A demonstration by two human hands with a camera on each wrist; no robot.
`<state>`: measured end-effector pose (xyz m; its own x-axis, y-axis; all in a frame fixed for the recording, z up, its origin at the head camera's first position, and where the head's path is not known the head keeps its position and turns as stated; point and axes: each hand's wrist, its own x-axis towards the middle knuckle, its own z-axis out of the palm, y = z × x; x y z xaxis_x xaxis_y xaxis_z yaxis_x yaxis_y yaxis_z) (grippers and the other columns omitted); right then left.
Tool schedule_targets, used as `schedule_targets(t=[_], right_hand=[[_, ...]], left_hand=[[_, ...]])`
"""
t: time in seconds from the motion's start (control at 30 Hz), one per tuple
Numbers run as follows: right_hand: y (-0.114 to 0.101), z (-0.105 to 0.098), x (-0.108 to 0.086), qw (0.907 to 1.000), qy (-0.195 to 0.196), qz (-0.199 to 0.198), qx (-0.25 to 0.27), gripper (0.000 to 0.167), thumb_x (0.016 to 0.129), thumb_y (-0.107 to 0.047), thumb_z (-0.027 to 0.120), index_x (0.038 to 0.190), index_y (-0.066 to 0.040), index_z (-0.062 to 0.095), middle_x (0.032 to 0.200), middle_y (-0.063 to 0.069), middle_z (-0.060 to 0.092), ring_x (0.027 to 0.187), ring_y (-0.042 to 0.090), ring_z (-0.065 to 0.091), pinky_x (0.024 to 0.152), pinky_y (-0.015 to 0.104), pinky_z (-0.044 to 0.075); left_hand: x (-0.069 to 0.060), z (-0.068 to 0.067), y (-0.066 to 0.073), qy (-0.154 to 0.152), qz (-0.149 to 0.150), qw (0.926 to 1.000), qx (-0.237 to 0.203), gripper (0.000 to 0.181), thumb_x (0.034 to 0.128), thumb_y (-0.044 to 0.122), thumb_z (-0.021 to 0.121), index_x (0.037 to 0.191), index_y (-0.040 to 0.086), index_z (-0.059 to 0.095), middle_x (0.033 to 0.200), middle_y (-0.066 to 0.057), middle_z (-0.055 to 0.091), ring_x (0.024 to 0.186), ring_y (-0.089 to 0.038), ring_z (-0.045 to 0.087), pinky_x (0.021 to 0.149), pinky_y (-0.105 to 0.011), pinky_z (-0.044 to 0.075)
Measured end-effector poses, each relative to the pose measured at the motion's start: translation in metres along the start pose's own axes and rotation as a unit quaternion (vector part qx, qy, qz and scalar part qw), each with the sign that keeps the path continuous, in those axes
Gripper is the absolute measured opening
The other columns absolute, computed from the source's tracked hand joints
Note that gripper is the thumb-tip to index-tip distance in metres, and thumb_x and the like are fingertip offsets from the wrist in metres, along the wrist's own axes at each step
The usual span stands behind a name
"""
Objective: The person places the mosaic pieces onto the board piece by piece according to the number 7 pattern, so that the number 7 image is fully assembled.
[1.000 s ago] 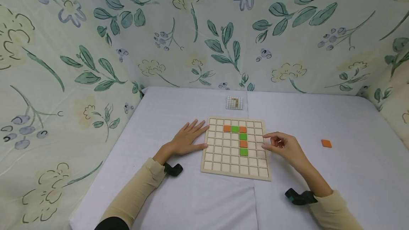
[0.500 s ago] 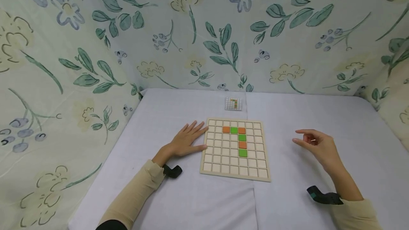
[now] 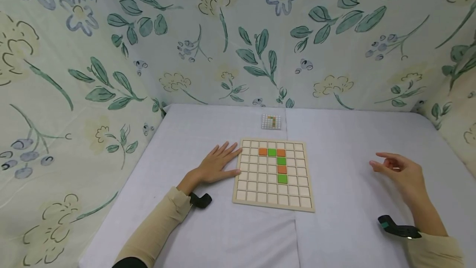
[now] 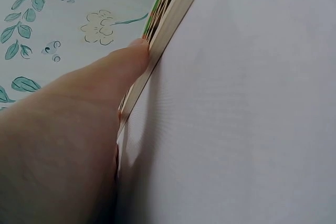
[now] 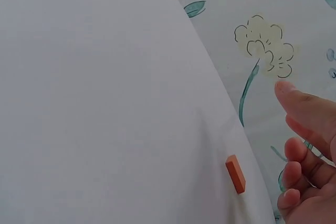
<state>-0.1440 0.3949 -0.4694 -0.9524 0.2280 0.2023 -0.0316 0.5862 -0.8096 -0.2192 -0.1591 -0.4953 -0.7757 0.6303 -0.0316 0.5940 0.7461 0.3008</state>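
Note:
A wooden grid board (image 3: 256, 198) lies on the white cloth. Several orange and green tiles sit in it, forming a row with a column running down from its right end; one is a green tile (image 3: 282, 178). My left hand (image 3: 214, 164) lies with fingers spread, touching the board's left edge. Well right of the board is my right hand (image 3: 405, 173), holding nothing, its thumb and index finger apart and the other fingers loosely bent. Below that hand in the right wrist view lies an orange tile (image 5: 235, 174) on the cloth; the hand hides it in the head view.
A small card (image 3: 271, 122) with a coloured grid pattern lies behind the board. White cloth (image 3: 334, 135) covers the table. Floral fabric (image 3: 223, 32) hangs along the back and left side.
My right hand has moved right from beside the board's right edge to over the loose orange tile. The left hand stays at the board's left edge.

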Motion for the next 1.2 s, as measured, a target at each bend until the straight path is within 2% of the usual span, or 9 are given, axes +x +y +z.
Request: schedule_targets(t=[0.17,0.47,0.77,1.0,1.2], right_hand=[[0.011,-0.006,0.000,0.9998,0.003,0.020,-0.008,0.038,0.084,-0.023,0.083,0.117,-0.009,0.070,0.080,-0.013,0.055,0.076,0.002,0.047,0.058,0.014,0.037],[0.025,-0.009,-0.001,0.9990,-0.023,0.039,0.001,0.035,0.086,-0.021,0.082,0.116,-0.009,0.071,0.081,-0.015,0.055,0.074,0.002,0.047,0.059,0.015,0.038],[0.032,-0.006,0.001,0.9946,-0.060,0.037,-0.077,0.057,0.089,-0.031,0.078,0.130,0.005,0.060,0.086,-0.007,0.054,0.076,0.007,0.044,0.059,0.021,0.038],[0.030,-0.007,0.005,0.9885,-0.080,0.040,-0.122,0.057,0.091,-0.031,0.076,0.130,0.008,0.060,0.087,0.003,0.054,0.075,0.010,0.042,0.057,0.024,0.036],[0.030,-0.008,0.006,0.9853,-0.088,0.042,-0.140,0.057,0.092,-0.035,0.074,0.126,0.009,0.062,0.090,0.006,0.054,0.075,0.012,0.041,0.056,0.025,0.035]], left_hand=[[0.000,0.000,0.000,0.005,0.002,1.0000,-0.005,0.083,0.0962,0.069,0.041,0.162,0.026,0.014,0.167,-0.002,0.007,0.152,-0.029,0.000,0.119,-0.053,0.000],[0.000,0.002,-0.003,0.006,0.001,1.0000,-0.006,0.083,0.0954,0.072,0.039,0.162,0.027,0.014,0.167,-0.001,0.008,0.152,-0.028,0.000,0.120,-0.051,0.000],[0.000,0.005,-0.004,0.002,-0.004,1.0000,0.001,0.083,0.0950,0.073,0.037,0.161,0.030,0.012,0.167,0.002,0.005,0.152,-0.026,-0.002,0.120,-0.049,-0.002],[0.000,0.004,-0.003,0.010,-0.002,1.0000,-0.001,0.083,0.0954,0.071,0.039,0.162,0.028,0.015,0.167,0.000,0.008,0.152,-0.027,0.000,0.120,-0.051,0.000],[0.001,0.005,-0.004,0.000,-0.010,0.9999,0.005,0.084,0.0937,0.076,0.035,0.161,0.032,0.011,0.167,0.004,0.004,0.152,-0.024,-0.005,0.120,-0.048,-0.003]])
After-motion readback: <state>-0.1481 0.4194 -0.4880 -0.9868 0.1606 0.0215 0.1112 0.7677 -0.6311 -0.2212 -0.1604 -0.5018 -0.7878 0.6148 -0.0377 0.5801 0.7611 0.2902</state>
